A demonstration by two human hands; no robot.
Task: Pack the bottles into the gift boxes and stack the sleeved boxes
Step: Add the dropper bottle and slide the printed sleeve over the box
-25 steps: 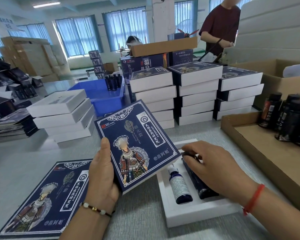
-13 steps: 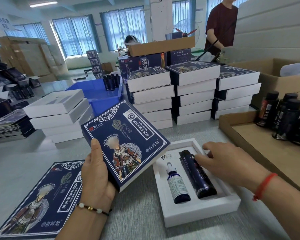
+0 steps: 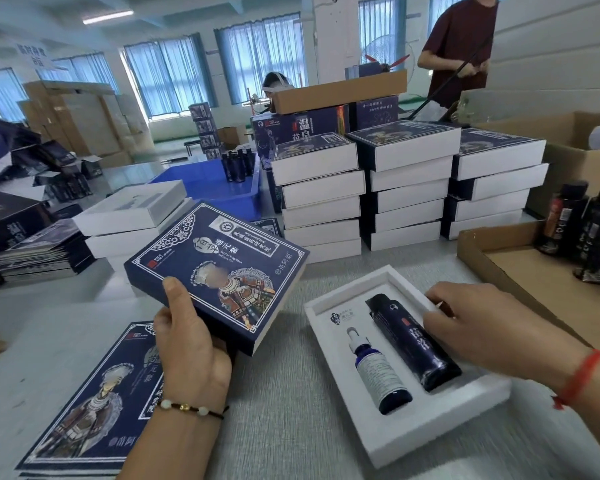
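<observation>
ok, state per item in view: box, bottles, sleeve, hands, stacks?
white gift box: open, flat on table
dropper bottle: lying in left slot
dark blue bottle: lying in right slot
printed sleeve: lifted, tilted, not on box
left hand: grips sleeve
right hand: fingers at box's far-right edge
sleeved boxes: stacked in three piles

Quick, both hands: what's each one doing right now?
Left hand: grips the blue sleeve, held above the table.
Right hand: holds nothing, fingers loosely curled at the white tray.

Blue crate [image 3: 219,199] behind on grey worktop [image 3: 281,427]; cardboard cartons [image 3: 84,123] (stacked) far left; standing fan [image 3: 383,51] by curtained windows [image 3: 257,60].
</observation>
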